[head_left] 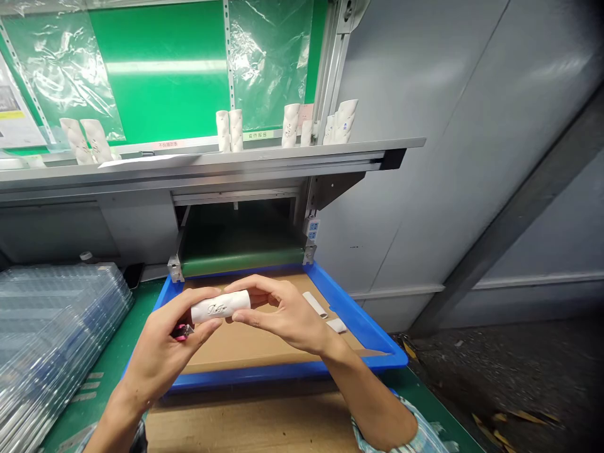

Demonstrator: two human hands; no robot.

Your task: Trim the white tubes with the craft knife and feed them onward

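A white tube [221, 306] with dark script lettering lies sideways between my two hands, above a blue tray [372, 327] lined with brown cardboard. My left hand [163, 333] grips its left end between thumb and fingers. A small pink tool with a metal tip [182, 332] is also tucked in that palm; most of it is hidden. At the tube's right end, my right hand [287, 314] pinches it with thumb and fingertips. Two more white pieces lie in the tray to the right, a tube [315, 304] and a shorter one [336, 325].
Behind the tray is the end of a green conveyor belt [243, 261]. Stacked clear plastic trays [56, 333] stand at left on the green table. A metal shelf [212, 165] crosses above, bearing several white tubes [229, 131]. A grey wall [425, 189] rises at right.
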